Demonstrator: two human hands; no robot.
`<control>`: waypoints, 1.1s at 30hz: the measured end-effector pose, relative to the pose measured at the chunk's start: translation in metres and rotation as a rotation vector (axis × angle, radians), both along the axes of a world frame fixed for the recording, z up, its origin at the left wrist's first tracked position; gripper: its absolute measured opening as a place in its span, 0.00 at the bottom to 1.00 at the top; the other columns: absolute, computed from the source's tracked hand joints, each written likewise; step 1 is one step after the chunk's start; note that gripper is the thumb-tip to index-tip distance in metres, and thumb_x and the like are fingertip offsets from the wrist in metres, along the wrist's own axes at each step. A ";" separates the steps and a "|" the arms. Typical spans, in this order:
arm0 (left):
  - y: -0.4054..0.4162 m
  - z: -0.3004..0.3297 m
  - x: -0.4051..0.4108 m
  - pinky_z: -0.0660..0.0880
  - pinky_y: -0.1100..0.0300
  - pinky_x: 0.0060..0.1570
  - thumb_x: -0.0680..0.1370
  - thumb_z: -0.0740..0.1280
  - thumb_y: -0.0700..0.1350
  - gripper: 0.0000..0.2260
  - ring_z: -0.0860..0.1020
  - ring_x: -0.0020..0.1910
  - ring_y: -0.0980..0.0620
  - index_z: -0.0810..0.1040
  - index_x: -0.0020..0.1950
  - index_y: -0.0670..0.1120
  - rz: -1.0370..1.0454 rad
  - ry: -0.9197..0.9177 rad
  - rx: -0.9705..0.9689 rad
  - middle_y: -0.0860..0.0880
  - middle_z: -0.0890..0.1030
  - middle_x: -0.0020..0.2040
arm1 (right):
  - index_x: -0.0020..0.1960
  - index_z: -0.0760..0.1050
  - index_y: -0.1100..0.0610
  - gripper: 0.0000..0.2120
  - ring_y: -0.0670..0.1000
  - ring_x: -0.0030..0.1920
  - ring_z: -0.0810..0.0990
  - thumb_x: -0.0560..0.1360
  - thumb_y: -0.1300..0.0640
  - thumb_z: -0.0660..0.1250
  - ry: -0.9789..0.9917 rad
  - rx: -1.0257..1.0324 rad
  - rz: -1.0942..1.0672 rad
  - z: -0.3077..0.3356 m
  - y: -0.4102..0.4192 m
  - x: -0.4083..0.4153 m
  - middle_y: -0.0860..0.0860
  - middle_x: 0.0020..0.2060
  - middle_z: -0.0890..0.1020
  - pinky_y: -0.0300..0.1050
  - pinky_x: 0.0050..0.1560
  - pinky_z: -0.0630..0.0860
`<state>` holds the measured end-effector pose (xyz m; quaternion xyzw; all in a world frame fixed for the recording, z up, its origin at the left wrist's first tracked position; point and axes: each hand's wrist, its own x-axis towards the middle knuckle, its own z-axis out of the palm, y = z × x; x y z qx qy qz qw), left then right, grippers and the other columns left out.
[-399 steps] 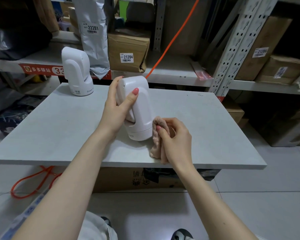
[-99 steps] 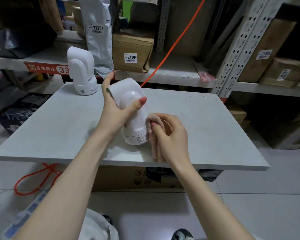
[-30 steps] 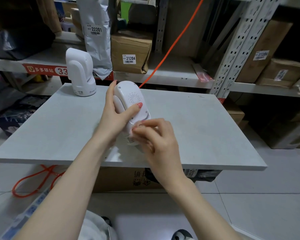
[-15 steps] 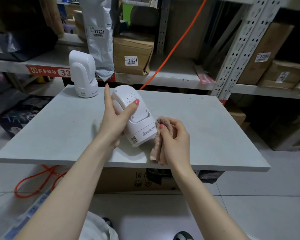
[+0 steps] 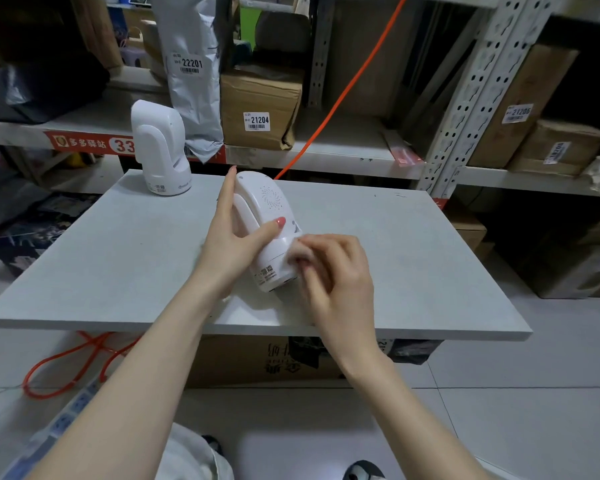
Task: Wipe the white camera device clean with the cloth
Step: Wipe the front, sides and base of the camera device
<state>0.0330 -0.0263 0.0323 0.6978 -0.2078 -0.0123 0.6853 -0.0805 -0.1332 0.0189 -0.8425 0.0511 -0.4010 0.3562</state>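
A white camera device [image 5: 269,216] leans back and to the left on the grey table [image 5: 118,258], its speaker grille facing up. My left hand [image 5: 234,242] grips its body, thumb across the front. My right hand [image 5: 329,271] presses a small pinkish cloth [image 5: 300,252] against the device's round base; most of the cloth is hidden under my blurred fingers.
A second white camera device [image 5: 160,150] stands upright at the table's far left corner. Metal shelving [image 5: 343,157] with cardboard boxes and a grey mailer bag rises behind the table. An orange cable [image 5: 340,88] runs diagonally down behind it. A cardboard box [image 5: 257,362] sits under the table.
My right hand has moved left and up from beside the device onto its base, pressing the cloth on it. The device stays tilted in my left hand.
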 end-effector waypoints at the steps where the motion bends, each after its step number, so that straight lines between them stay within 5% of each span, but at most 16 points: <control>1: 0.001 -0.001 0.001 0.65 0.52 0.72 0.74 0.73 0.45 0.41 0.61 0.74 0.57 0.52 0.78 0.59 0.027 0.019 -0.008 0.58 0.59 0.77 | 0.52 0.80 0.56 0.11 0.52 0.54 0.75 0.73 0.67 0.68 -0.036 -0.134 0.039 -0.002 0.001 0.000 0.51 0.52 0.78 0.40 0.52 0.74; 4: 0.003 -0.001 0.004 0.69 0.47 0.69 0.72 0.74 0.51 0.40 0.63 0.74 0.54 0.53 0.77 0.63 0.061 0.095 -0.042 0.57 0.60 0.77 | 0.51 0.82 0.58 0.09 0.54 0.55 0.75 0.73 0.67 0.71 -0.111 -0.292 0.123 -0.003 0.003 0.001 0.53 0.52 0.79 0.45 0.50 0.76; 8: 0.002 0.004 0.000 0.78 0.43 0.55 0.73 0.73 0.50 0.39 0.70 0.70 0.50 0.53 0.76 0.66 0.028 0.203 -0.151 0.57 0.64 0.74 | 0.53 0.81 0.56 0.08 0.53 0.56 0.77 0.75 0.63 0.68 -0.165 0.017 0.128 0.010 -0.004 0.005 0.52 0.52 0.78 0.46 0.56 0.75; 13: -0.007 0.009 -0.004 0.80 0.47 0.50 0.75 0.72 0.49 0.38 0.75 0.64 0.50 0.53 0.76 0.64 0.057 0.277 -0.264 0.59 0.71 0.66 | 0.55 0.79 0.54 0.10 0.40 0.53 0.74 0.77 0.65 0.65 -0.087 0.316 -0.093 0.017 -0.008 0.006 0.51 0.53 0.75 0.26 0.54 0.68; 17: -0.011 0.012 -0.004 0.76 0.40 0.57 0.71 0.74 0.53 0.41 0.75 0.65 0.48 0.52 0.76 0.65 0.089 0.387 -0.332 0.57 0.65 0.74 | 0.56 0.77 0.57 0.12 0.52 0.53 0.76 0.74 0.67 0.66 -0.210 0.064 -0.091 0.015 -0.001 0.003 0.53 0.52 0.75 0.40 0.54 0.74; 21: -0.008 0.013 0.000 0.80 0.46 0.44 0.76 0.69 0.50 0.38 0.80 0.56 0.46 0.49 0.77 0.62 0.072 0.469 -0.350 0.53 0.64 0.76 | 0.54 0.79 0.57 0.14 0.58 0.54 0.77 0.72 0.69 0.69 -0.286 -0.185 -0.003 0.012 0.005 0.004 0.52 0.52 0.74 0.43 0.54 0.77; 28: -0.009 0.009 0.002 0.78 0.51 0.32 0.77 0.68 0.49 0.34 0.81 0.36 0.49 0.51 0.77 0.54 -0.059 0.615 -0.381 0.41 0.73 0.69 | 0.51 0.82 0.58 0.14 0.58 0.53 0.78 0.71 0.72 0.67 -0.312 -0.010 -0.098 0.020 -0.008 0.011 0.56 0.52 0.76 0.52 0.52 0.78; 33: -0.014 0.008 0.000 0.79 0.51 0.33 0.78 0.67 0.51 0.34 0.80 0.37 0.48 0.51 0.77 0.52 -0.024 0.675 -0.437 0.45 0.77 0.55 | 0.51 0.82 0.59 0.12 0.58 0.51 0.78 0.72 0.70 0.68 -0.281 -0.131 -0.069 0.020 0.003 0.006 0.57 0.50 0.77 0.46 0.50 0.77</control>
